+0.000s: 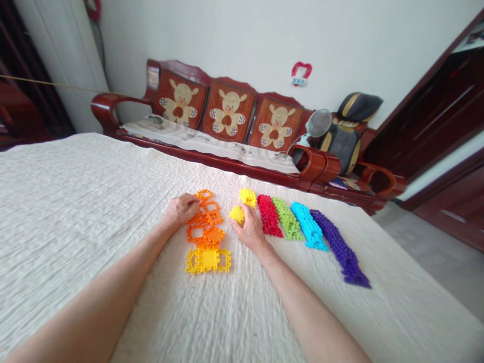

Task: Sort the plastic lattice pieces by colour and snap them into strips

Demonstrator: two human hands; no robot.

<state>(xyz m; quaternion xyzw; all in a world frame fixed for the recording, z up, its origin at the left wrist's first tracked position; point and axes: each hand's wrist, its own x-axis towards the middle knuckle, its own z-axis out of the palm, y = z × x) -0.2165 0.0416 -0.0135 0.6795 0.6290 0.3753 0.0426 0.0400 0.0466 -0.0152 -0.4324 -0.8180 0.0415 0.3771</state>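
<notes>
My right hand is closed on a yellow interlocking plastic building piece, held between thumb and fingers just above the white cover. Right behind it lie more yellow pieces. My left hand has its fingers curled together at the left edge of a loose pile of orange interlocking pieces; whatever its fingertips hold is hidden. Closer to me, below the orange pile, several yellow pieces overlap in a row.
Rows of red, green, light blue and purple pieces lie to the right. They rest on a textured white cover. Beyond its edge stand a wooden sofa with bear cushions, a small fan and a chair.
</notes>
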